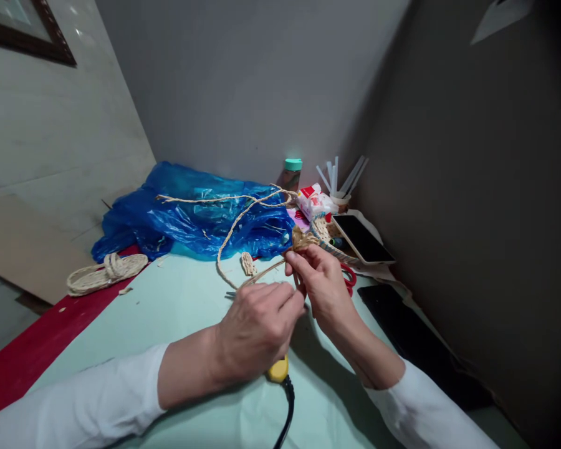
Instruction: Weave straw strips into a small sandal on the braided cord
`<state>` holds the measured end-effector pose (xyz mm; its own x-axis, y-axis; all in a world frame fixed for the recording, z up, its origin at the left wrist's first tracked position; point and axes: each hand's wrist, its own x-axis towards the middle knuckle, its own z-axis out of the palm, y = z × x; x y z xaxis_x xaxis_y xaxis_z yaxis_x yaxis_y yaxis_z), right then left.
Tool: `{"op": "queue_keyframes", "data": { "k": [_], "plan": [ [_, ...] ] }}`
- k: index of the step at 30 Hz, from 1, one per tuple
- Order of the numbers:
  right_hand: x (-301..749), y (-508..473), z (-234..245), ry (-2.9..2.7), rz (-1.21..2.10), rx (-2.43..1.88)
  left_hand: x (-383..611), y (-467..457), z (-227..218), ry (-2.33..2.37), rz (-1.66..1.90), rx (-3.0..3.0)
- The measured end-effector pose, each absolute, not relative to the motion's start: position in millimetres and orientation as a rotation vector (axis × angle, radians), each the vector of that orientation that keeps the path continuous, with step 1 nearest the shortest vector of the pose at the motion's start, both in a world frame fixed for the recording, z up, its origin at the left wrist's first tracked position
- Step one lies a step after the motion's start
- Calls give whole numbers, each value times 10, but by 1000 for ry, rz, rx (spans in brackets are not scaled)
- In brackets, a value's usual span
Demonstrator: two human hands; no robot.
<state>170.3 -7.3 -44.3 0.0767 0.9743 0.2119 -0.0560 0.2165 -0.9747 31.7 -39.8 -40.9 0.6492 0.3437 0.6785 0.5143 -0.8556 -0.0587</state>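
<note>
My right hand (325, 280) is closed, thumb and fingers pinching a bunched piece of tan straw (302, 238) that stands up above the fingertips. Just left of it and nearer to me, my left hand (262, 318) is closed too, its fingertips turned away, so what they grip is hidden. A thin straw strand (267, 272) runs between the two hands. From behind the left hand a braided straw cord (229, 240) loops up over a blue plastic bag (206, 212). Beneath the left hand shows the yellow end of a tool (278, 369) with a black cable; its front is covered.
Red-handled scissors (349, 279) lie beside my right wrist. A coiled straw piece (107, 273) and a small woven piece (248, 264) rest to the left. Farther back stand a green-lidded jar (292, 174), white sticks (353, 176) and a tablet (363, 239) near the wall.
</note>
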Motion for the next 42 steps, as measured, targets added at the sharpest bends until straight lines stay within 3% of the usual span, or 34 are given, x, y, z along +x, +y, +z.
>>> {"op": "queue_keyframes", "data": {
  "k": [3,5,11,14,17,22,26,32,36,38,42],
  "plan": [
    [1772,-44,-402,-1215,1030,-996,232,-336,-282,-839,-1296,-2677],
    [1780,-58,-379,-1231,1087,-955,196,-256,-206,-1210,-1480,-2649],
    [1665,-196,-366,-1350,1293,-774,262,-115,-217,-1973,-1921,-3402],
    [1678,-218,-346,-1423,1270,-775,268,-119,-235,-2110,-2075,-3323],
    [1736,-206,-310,-1581,1209,-847,213,-93,-239,-1983,-1987,-3277],
    [1793,-221,-240,-1956,624,-1133,140,-39,-299,-1685,-1730,-3031],
    [1732,-275,-274,-2091,135,-1336,152,-19,-315,-1742,-1781,-2814],
    [1475,-393,-476,-2148,-650,-1112,207,-26,-258,-2152,-2390,-2638],
    [1337,-442,-547,-2199,-918,-968,238,-84,-247,-2295,-2732,-2548],
    [1334,-469,-533,-2247,-868,-978,230,-84,-241,-2325,-2785,-2531],
    [1450,-513,-381,-2191,-363,-986,179,-20,-207,-2171,-2731,-2601]
  ]
}}
